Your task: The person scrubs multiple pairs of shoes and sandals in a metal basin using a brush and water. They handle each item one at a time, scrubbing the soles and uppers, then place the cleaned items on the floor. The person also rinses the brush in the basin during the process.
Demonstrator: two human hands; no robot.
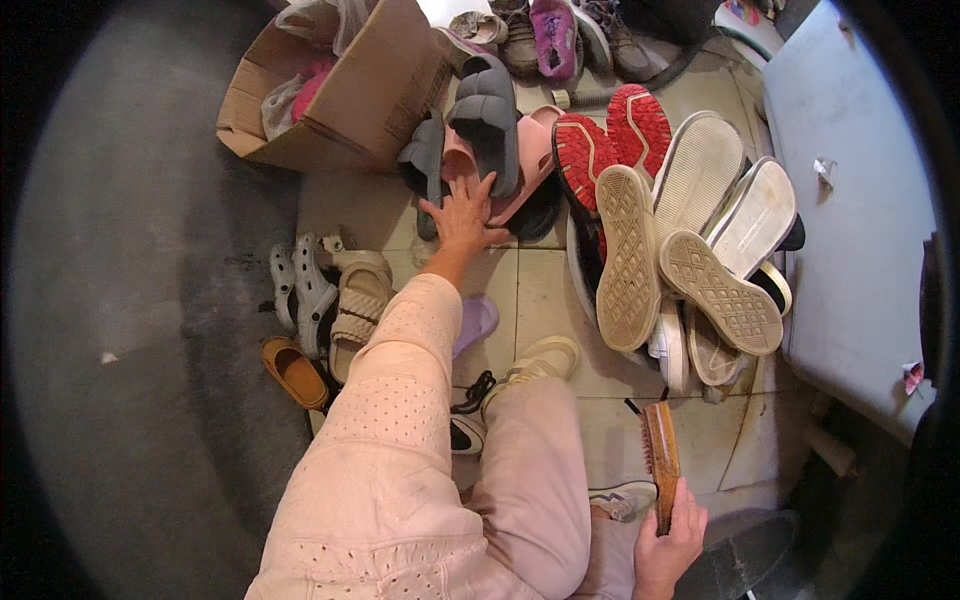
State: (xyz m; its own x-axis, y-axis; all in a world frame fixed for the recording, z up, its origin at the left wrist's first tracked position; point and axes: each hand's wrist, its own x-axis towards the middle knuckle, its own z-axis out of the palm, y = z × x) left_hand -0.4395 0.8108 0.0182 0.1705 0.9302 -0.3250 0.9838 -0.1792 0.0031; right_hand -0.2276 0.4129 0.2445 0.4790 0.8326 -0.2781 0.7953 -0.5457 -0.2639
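My left hand (463, 219) reaches forward with fingers spread, over the near end of a stack of slides. In that stack are grey padded slides (487, 105) and pink slides (534, 161), with a dark sole beneath. Whether the fingertips touch the slides, I cannot tell. My right hand (669, 536), low on the right, holds the near end of a wooden-backed brush (663, 457), its bristles facing left. Beyond the brush lies a pile of shoes, most soles up: red soles (637, 127), beige diamond-patterned soles (628, 255) and pale slide soles (754, 217).
An open cardboard box (375, 97) stands at the upper left. Clogs (311, 292), woven beige sandals (361, 300) and a brown shoe (281, 367) line the left. More shoes (555, 37) and a hose (600, 97) lie at the back; a pale blue appliance (847, 202) stands right.
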